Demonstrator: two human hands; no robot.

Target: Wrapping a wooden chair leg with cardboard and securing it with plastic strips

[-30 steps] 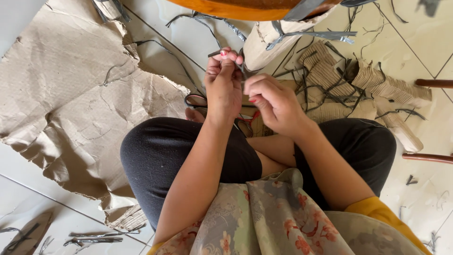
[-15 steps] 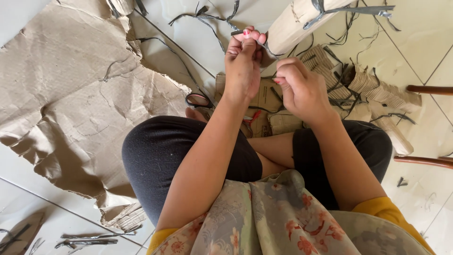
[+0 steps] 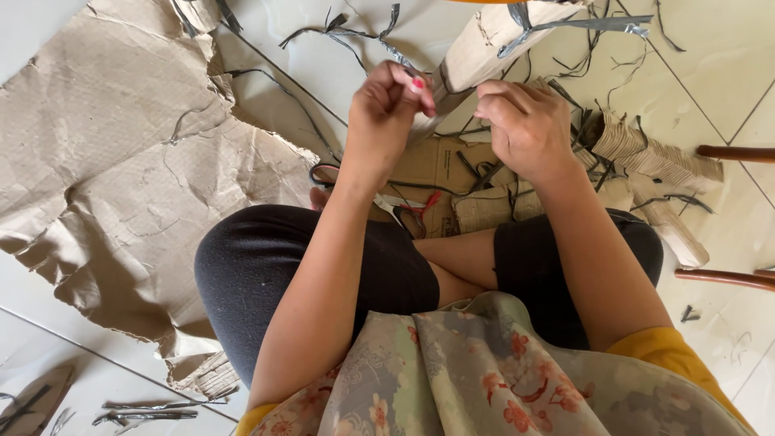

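While I sit cross-legged on the floor (image 3: 726, 64), a thin grey strip (image 3: 400, 56) is pinched in my left hand (image 3: 387, 109), fingers closed on it. It looks light, limp; best gripped near its end. Right hand (image 3: 525, 125) curled just beside; contents unclear. Torn cardboard (image 3: 121, 161) lies left.

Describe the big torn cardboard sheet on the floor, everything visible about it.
The cardboard sheet is plain brown, creased and wrinkled, with ragged torn edges. It lies flat on the pale tiled floor, left of the seated person's black-clad knee, which it meets or slips under. A thin dark strip rests on it. Neither hand touches it.
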